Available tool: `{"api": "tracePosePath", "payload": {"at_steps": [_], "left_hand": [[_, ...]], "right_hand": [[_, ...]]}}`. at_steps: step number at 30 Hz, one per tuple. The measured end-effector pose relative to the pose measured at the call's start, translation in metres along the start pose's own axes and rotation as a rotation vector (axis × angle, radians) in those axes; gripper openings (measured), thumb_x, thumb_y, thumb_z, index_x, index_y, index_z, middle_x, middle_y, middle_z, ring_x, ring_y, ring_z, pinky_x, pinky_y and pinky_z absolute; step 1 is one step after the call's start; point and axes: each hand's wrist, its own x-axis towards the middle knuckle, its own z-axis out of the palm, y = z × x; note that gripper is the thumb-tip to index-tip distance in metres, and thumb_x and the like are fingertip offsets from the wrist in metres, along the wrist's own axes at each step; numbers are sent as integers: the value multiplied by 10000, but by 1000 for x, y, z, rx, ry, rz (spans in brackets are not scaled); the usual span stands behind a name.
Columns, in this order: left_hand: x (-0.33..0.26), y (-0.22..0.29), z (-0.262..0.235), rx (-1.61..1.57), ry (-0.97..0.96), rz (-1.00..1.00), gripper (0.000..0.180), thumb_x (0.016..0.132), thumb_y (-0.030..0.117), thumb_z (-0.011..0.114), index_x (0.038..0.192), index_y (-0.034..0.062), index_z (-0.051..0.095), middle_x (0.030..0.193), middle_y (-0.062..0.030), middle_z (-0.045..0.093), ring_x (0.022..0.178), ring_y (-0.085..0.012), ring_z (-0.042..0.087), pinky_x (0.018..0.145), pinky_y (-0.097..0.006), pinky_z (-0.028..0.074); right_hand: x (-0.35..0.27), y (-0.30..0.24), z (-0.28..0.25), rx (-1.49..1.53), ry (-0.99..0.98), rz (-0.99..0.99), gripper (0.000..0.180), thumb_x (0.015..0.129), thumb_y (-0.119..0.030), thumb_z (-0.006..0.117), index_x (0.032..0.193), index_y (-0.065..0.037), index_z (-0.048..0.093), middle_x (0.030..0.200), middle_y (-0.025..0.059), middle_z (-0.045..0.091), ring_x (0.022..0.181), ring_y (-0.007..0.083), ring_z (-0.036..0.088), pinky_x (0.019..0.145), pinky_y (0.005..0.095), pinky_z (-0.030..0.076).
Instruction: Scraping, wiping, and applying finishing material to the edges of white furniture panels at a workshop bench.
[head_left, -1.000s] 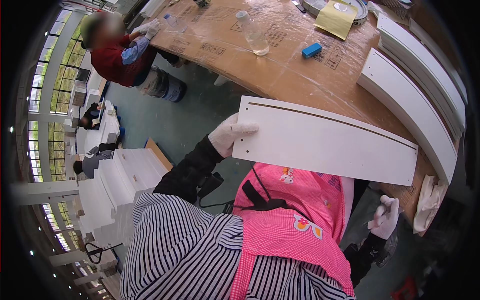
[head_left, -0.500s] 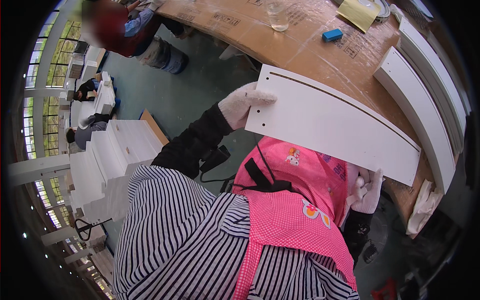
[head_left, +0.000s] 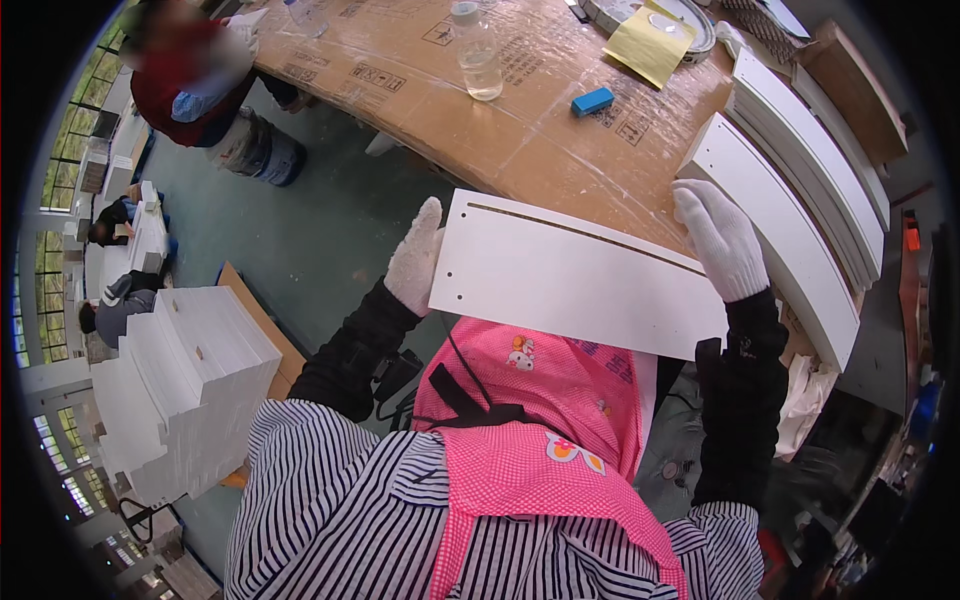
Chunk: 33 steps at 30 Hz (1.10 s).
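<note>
A long white panel (head_left: 570, 270) lies across in front of me, over my lap and the table's near edge. It has a narrow slot along its far side and small holes at its left end. My left hand (head_left: 413, 262), in a white knit glove, rests against that left end with its fingers stretched out. Above the panel's right part, my right hand (head_left: 722, 238) is raised, also gloved, its fingers extended and holding nothing. Its forearm hides the panel's right end. Just beyond it lies another white panel (head_left: 775, 235) on the table.
Cardboard covers the table (head_left: 400, 50). On it are a clear bottle (head_left: 480, 65), a blue block (head_left: 592, 101), a yellow paper (head_left: 650, 45) and stacked white panels (head_left: 810, 160). White boards (head_left: 190, 370) are piled at left. A co-worker (head_left: 190, 75) sits at far left.
My right hand has come up from beneath the panel's right end to above it. My left hand's thumb has come off the panel's face. The view has shifted.
</note>
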Motion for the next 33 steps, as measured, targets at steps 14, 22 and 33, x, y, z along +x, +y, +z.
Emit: {"api": "tracePosePath", "payload": {"at_steps": [14,22,33], "left_hand": [[-5,-29,16,-702,-84,-102,1047,932,825,399,1593,16,321,1588,-215,425,1434,-383,441,1173,-547,346],[-5,-3,48,-686,-262,-326,872,1004,737,346,1639,150,241,1634,-223,330,1460,-502,369,1057,-834,300],[3,2,85,-757,-315,-271,773,1054,675,277,1607,136,303,1597,-198,396,1406,-475,452,1026,-763,416]], "right_hand": [[196,36,97,-539,194,-265,233,862,-234,729,1091,-207,757,1207,89,671,1156,306,624,950,433,522],[82,0,33,1701,-252,635,342,1013,-326,650,1165,-24,604,1043,114,687,779,176,660,636,278,555],[-59,-87,55,893,7,132,397,883,16,743,1251,2,596,1179,147,695,1041,176,686,873,333,561]]}}
